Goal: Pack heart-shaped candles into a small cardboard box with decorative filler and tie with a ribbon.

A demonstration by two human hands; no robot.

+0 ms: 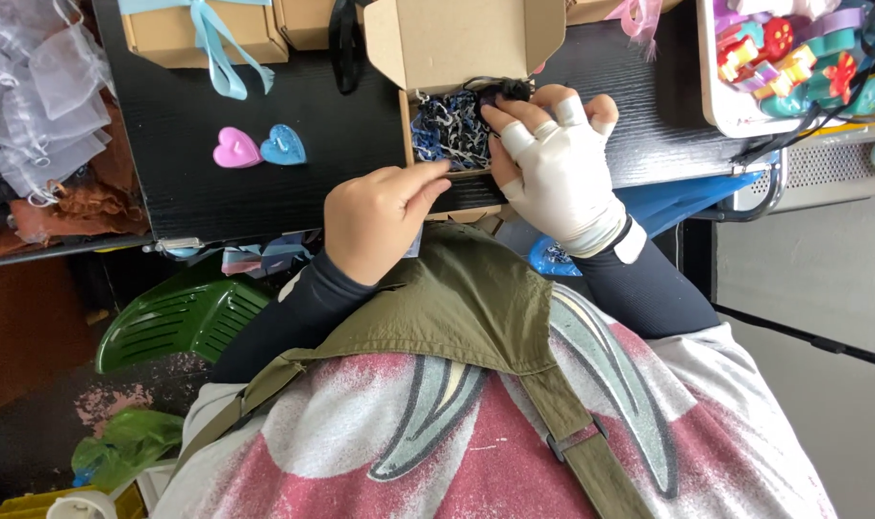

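Cardboard box: an open brown box [436,58] stood on the desk, its lid flap raised away from the person, directly in front of the torso
Box filling: blue, white and dark shredded paper [447,130] lay inside the box
Left hand: the bare left hand [378,223] rested at the near edge of the box, fingers curled, forefinger and thumb pinched together toward the shredded paper; whether anything was gripped between them could not be told
Right hand: the right hand [553,163], in a white fingerless glove, was placed over the right side of the box, fingers bent onto a small dark object [503,91] at the far right corner; the grasp itself could not be told
Desk: a black wood-grain desk [341,144] carried the box
Nearby items: a pink heart shape [236,149] and a blue heart shape [284,146] lay touching each other, left of the box and apart from it
Far edge: a closed brown box with a light blue ribbon [202,34] stood at the far left
Right side: a white tray [721,96] of coloured pieces sat to the right
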